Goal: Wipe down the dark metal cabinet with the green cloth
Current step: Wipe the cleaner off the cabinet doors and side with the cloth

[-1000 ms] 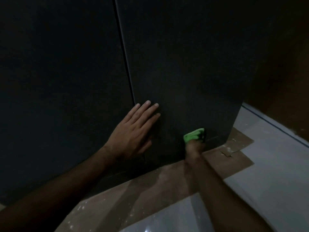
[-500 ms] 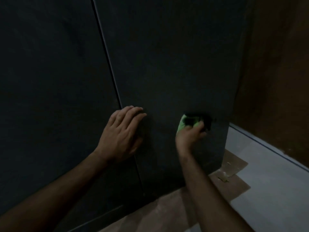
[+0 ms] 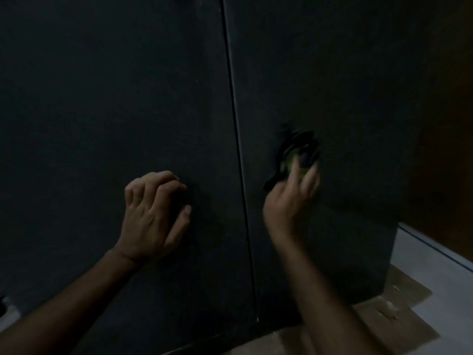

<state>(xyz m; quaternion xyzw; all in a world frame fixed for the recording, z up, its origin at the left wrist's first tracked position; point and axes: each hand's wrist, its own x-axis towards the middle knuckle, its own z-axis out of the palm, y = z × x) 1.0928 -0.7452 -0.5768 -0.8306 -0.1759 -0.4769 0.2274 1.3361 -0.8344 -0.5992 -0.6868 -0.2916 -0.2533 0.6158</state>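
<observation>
The dark metal cabinet [image 3: 332,85] fills most of the view, with a vertical seam between its two doors. My right hand [image 3: 289,201] holds the green cloth [image 3: 291,162] against the right door; the cloth is dim and blurred, mostly hidden behind my fingers. My left hand [image 3: 153,216] rests on the left door just left of the seam, fingers curled with the fingertips on the metal, holding nothing.
Brown cardboard [image 3: 399,308] lies on the pale floor [image 3: 435,272] at the cabinet's lower right corner. A brown wall [image 3: 450,124] stands to the right of the cabinet. The scene is very dark.
My right hand has carried the cloth up the right door from near the bottom edge. My left hand's fingers went from flat to curled, and it now lies left of the seam.
</observation>
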